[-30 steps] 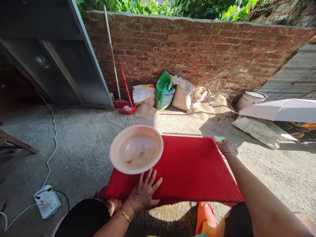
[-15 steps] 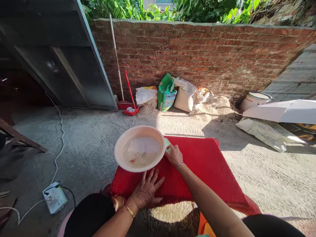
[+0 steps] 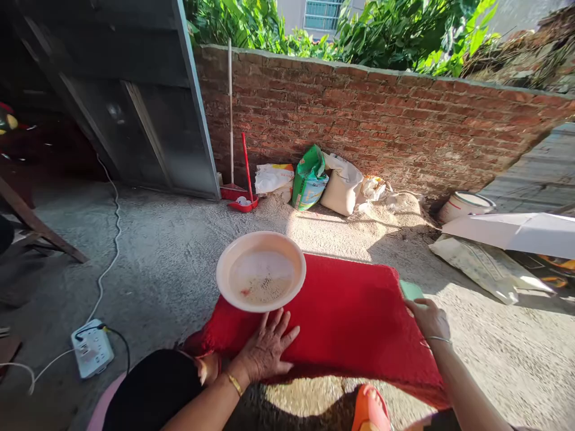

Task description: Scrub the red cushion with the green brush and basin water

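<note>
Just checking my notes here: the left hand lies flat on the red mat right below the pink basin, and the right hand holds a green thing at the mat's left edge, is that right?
Not quite. In the head view the right hand holds the green thing at the right edge of the red mat, not the left. The left hand does lie flat just below the pink basin.

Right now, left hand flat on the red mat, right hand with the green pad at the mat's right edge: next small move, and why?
Probably draw the green pad back across the red mat toward the basin. The right hand has it at the mat's right edge, and the left hand lies flat on the near edge, pinning the mat.
</note>
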A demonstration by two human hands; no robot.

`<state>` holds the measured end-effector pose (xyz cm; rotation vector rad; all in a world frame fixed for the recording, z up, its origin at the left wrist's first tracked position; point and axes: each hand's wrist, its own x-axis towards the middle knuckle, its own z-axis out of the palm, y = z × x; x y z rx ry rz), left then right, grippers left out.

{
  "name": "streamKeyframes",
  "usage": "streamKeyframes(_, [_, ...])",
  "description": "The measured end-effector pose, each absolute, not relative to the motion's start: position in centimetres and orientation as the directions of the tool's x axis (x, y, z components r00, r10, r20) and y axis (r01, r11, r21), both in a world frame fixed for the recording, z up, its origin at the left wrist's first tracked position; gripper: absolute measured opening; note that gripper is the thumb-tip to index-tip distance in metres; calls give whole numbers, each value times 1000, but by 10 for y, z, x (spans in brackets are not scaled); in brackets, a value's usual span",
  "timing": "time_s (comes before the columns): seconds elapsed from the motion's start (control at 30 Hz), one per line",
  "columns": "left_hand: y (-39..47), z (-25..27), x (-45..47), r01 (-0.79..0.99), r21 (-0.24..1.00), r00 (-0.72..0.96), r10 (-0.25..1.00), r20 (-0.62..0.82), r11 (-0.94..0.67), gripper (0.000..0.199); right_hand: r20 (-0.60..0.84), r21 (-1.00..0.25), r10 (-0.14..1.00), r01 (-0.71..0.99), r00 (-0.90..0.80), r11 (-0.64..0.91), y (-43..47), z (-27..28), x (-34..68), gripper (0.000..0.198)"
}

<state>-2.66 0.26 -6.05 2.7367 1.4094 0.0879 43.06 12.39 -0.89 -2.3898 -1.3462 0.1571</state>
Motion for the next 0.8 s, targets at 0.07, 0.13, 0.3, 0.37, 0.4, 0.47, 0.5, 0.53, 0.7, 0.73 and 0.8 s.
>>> streamKeyframes(0.07, [4, -61, -26, 807, 84, 584, 811, 29, -584, 87, 62, -516, 884, 773, 464, -370, 118, -5, 381, 43])
streamKeyframes(0.13, [5, -61, -26, 801, 95, 591, 806, 31, -591, 86, 75, -601, 926, 758, 369, -254, 115, -1, 319, 45])
streamKeyframes(0.3, [7, -68, -24, 803, 143, 584, 811, -4, -578, 87, -4, -624, 978, 764, 210, -166, 110, -1, 191, 39])
streamKeyframes(0.37, [7, -73, -24, 796, 163, 589, 808, 12, -583, 87, -46, -559, 987, 815, 153, -152, 109, -3, 164, 38])
streamKeyframes(0.4, [7, -75, -24, 792, 165, 592, 805, 28, -588, 87, -60, -512, 992, 849, 115, -129, 109, -3, 156, 39])
streamKeyframes(0.47, [7, -78, -24, 791, 157, 590, 805, 60, -592, 85, -77, -408, 996, 911, 37, -66, 111, -3, 153, 38])
streamKeyframes(0.5, [7, -78, -24, 790, 150, 590, 804, 72, -594, 85, -89, -360, 996, 932, 12, -44, 113, -2, 158, 38])
streamKeyframes(0.53, [7, -78, -24, 789, 145, 592, 802, 78, -597, 84, -103, -319, 995, 947, 4, -37, 114, -1, 167, 37])
streamKeyframes(0.7, [6, -73, -26, 786, 125, 602, 795, 71, -606, 82, -169, -199, 964, 951, 204, -236, 117, 6, 260, 39])
streamKeyframes(0.73, [5, -72, -26, 785, 125, 602, 795, 73, -607, 82, -175, -187, 949, 937, 263, -294, 115, 8, 281, 40])
streamKeyframes(0.8, [5, -72, -26, 784, 124, 603, 794, 82, -608, 82, -160, -181, 924, 910, 348, -374, 107, 10, 315, 41])
